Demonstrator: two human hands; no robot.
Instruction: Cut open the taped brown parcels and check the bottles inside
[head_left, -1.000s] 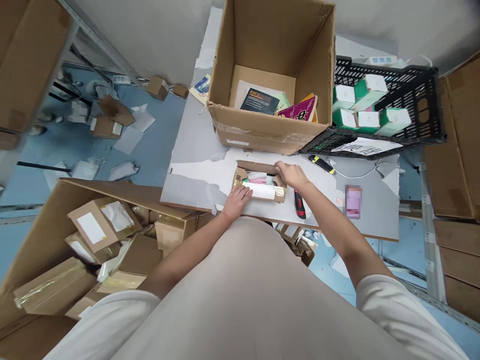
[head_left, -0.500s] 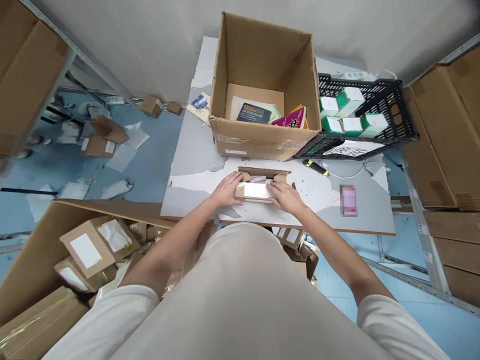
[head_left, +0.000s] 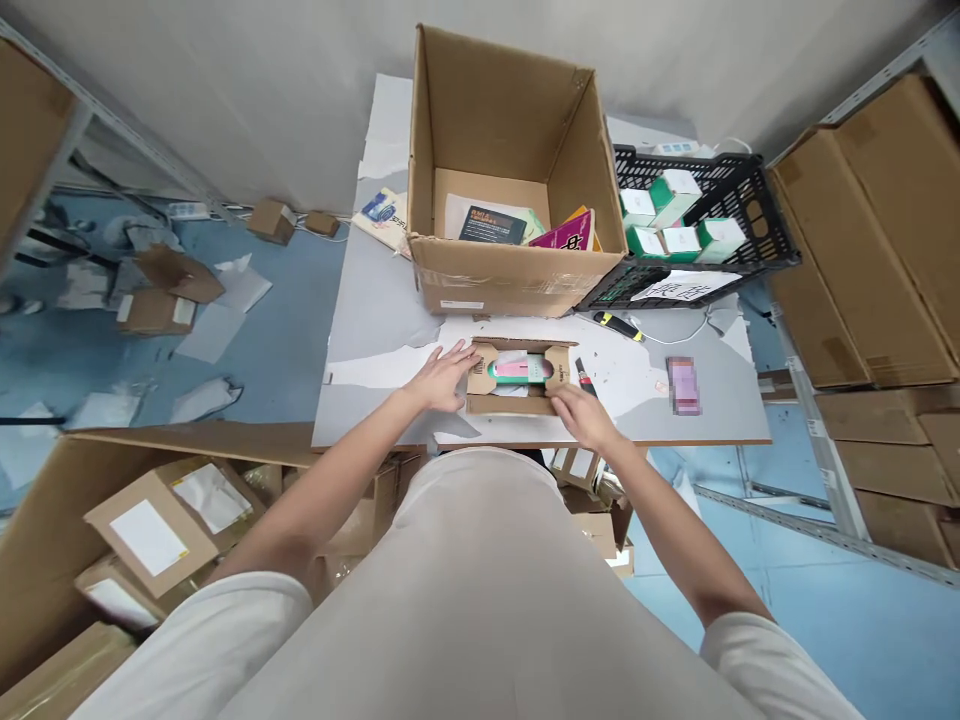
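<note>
A small cardboard box [head_left: 510, 404] lies opened up near the table's front edge. Inside it I see a pink, white and green packet [head_left: 517, 368], partly covered by the inner side flaps. My left hand [head_left: 441, 380] is open, fingers spread, its fingertips touching the box's left end. At the front right corner, my right hand [head_left: 585, 415] has its fingers closed on the box's edge. Just above that hand lies a red and black cutter [head_left: 585, 377].
Behind stands a large carton [head_left: 517, 275] holding books. To its right is a black crate [head_left: 780, 250] with green-and-white boxes. A yellow-black cutter [head_left: 619, 325] and a blurred pink rectangle [head_left: 684, 386] lie on the table [head_left: 382, 370]. Packed parcels [head_left: 154, 525] fill a carton at lower left.
The small box's lid, with its white label, has swung away from the top, exposing the packet. My left hand's fingers have spread, and my right hand has moved slightly down. The view has shifted a little.
</note>
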